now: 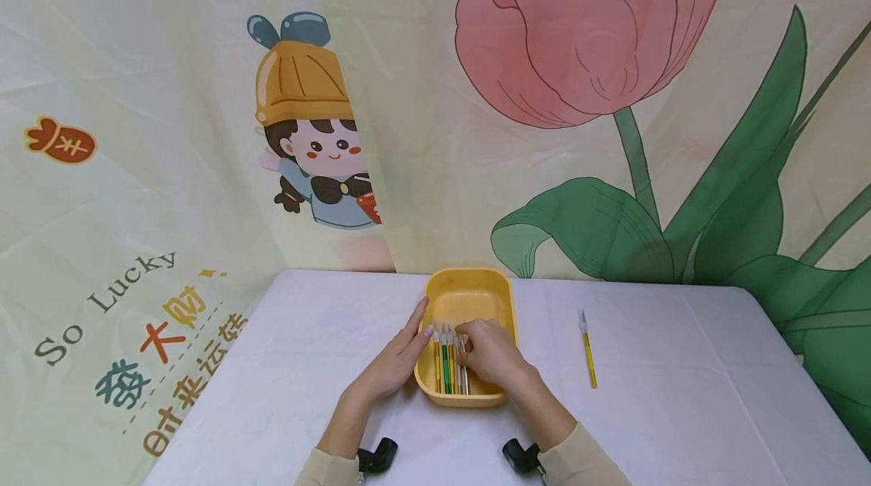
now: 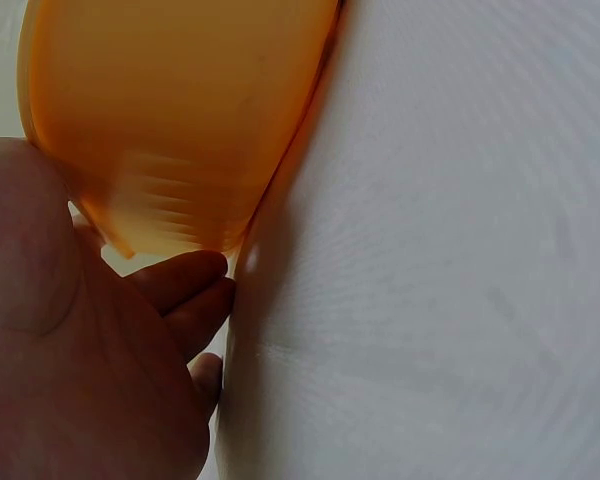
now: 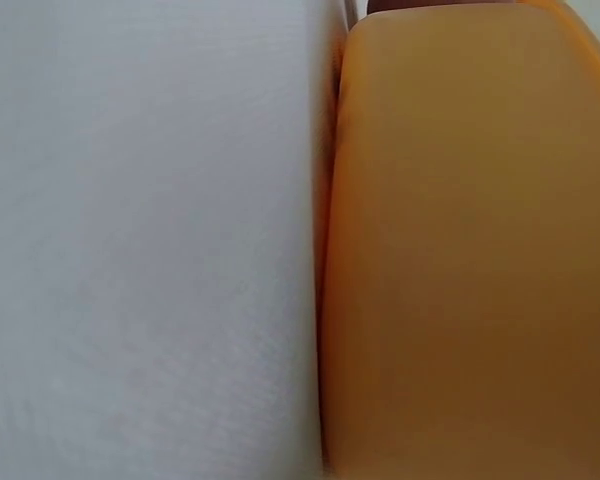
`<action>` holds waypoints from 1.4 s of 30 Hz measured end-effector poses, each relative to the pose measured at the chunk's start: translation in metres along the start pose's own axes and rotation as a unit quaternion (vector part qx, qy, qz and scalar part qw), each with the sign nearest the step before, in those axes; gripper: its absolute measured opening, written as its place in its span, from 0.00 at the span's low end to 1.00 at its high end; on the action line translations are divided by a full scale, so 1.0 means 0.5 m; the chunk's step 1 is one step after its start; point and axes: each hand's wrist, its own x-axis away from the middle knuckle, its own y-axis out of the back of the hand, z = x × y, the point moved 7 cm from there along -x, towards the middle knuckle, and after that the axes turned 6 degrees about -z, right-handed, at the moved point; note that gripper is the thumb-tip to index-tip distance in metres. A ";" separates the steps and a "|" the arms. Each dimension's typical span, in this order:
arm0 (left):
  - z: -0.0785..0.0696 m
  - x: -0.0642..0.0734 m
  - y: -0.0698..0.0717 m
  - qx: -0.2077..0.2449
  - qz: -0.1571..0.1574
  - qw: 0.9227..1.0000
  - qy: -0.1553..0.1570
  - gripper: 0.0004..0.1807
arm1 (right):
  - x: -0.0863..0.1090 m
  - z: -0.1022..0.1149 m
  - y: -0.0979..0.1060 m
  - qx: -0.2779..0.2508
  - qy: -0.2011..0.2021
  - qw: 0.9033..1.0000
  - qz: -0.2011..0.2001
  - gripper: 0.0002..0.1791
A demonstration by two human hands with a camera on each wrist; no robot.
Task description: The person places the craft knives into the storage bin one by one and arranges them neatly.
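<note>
A yellow plastic tray (image 1: 476,303) stands on the table, its wall filling much of both wrist views. Inside, along its left half, several slim pen-like sticks (image 1: 445,365) with pale, pointed tips lie side by side, in yellow, green and silvery tones. My left hand (image 1: 395,361) rests against the tray's left side, thumb at the rim and fingers nearly straight along the outer wall. Reaching in over the right part, my right hand (image 1: 493,354) has curled fingers that pinch a silvery stick (image 1: 466,380) at the row's right end; the fingers hide its upper part.
One more yellow stick (image 1: 589,354) with a pale tip lies apart on the white tablecloth (image 1: 680,395), right of the tray. Behind the table's far edge hangs a printed cloth backdrop (image 1: 422,131). Black wrist devices (image 1: 520,456) sit by the sleeves.
</note>
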 end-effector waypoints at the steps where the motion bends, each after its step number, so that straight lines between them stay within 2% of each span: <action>1: 0.000 0.000 0.000 0.001 0.000 1.000 0.000 0.34 | 0.000 0.000 -0.001 0.003 0.000 1.000 0.001 0.26; 13: 0.003 0.001 -0.001 0.011 0.002 1.000 -0.001 0.34 | 0.001 -0.001 -0.004 -0.004 -0.004 1.000 0.013 0.26; 28: -0.001 0.001 -0.001 0.008 0.002 1.000 -0.004 0.34 | -0.001 -0.002 -0.007 0.000 0.000 1.000 0.021 0.16; 42: 0.000 0.002 0.001 0.003 -0.001 1.000 0.000 0.34 | -0.001 -0.003 -0.009 -0.003 -0.006 1.000 0.024 0.21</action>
